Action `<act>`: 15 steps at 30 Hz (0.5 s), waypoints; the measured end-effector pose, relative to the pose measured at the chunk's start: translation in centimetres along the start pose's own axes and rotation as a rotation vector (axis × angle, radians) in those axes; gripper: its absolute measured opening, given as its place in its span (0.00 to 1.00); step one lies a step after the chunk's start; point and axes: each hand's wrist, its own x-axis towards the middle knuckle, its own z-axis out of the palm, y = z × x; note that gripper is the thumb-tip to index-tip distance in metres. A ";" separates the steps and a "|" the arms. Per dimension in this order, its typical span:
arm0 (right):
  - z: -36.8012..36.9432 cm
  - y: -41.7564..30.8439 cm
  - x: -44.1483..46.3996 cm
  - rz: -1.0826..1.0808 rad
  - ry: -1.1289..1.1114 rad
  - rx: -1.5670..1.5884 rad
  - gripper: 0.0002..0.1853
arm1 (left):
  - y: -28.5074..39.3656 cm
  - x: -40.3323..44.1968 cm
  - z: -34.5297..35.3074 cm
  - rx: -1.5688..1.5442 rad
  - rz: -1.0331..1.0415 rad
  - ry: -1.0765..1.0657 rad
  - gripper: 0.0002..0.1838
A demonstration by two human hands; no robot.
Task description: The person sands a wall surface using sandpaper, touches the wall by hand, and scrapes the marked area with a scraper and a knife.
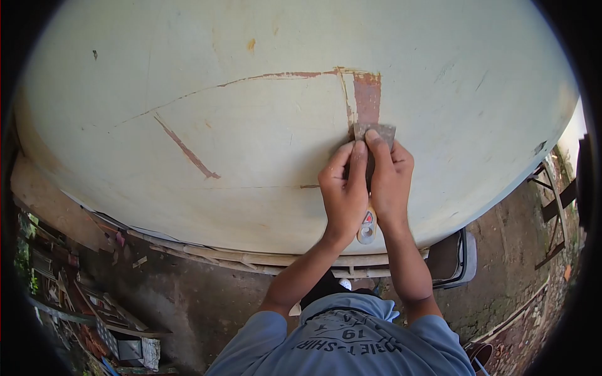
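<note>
Scraper [386, 133] in both hands, its blade lies over the near end of a reddish-brown strip [367, 97] on the pale, curved panel [251, 138], with its handle [367, 230] pointing back toward the person's body. Left hand [343, 185] and right hand [392, 185] are closed snugly around it side by side, and what look like the thumbs press down on the blade. Good work here calls for even pressure from both sides, since a tipped blade could dig a corner into the surface; a shallow angle would probably help, though this view doesn't let me judge the present tilt. Fingertips are best kept well behind the cutting edge. The strip's borders are ragged, and a narrow brown line [346, 103] runs just beside it on the left, so short, straight strokes would suit. Smooth panel stretches widely left, right and beyond the strip; on the near side, the handle's end sits close to the panel's rim, with bamboo poles [238, 255] along it, leaving little room for drawing back low.
</note>
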 end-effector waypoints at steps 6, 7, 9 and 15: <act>0.1 -0.7 0.0 0.022 -0.031 0.034 0.16 | 0.7 0.6 0.4 -0.019 0.003 -0.013 0.12; 0.2 -1.1 0.1 0.026 -0.041 0.034 0.16 | 1.4 0.8 0.5 -0.048 -0.010 -0.024 0.13; 0.2 -1.2 0.3 0.014 -0.041 0.019 0.16 | 0.7 0.6 0.2 -0.032 -0.026 -0.026 0.13; -0.3 0.6 -0.5 0.019 0.011 0.029 0.16 | -0.8 -0.6 0.0 0.027 -0.013 -0.014 0.13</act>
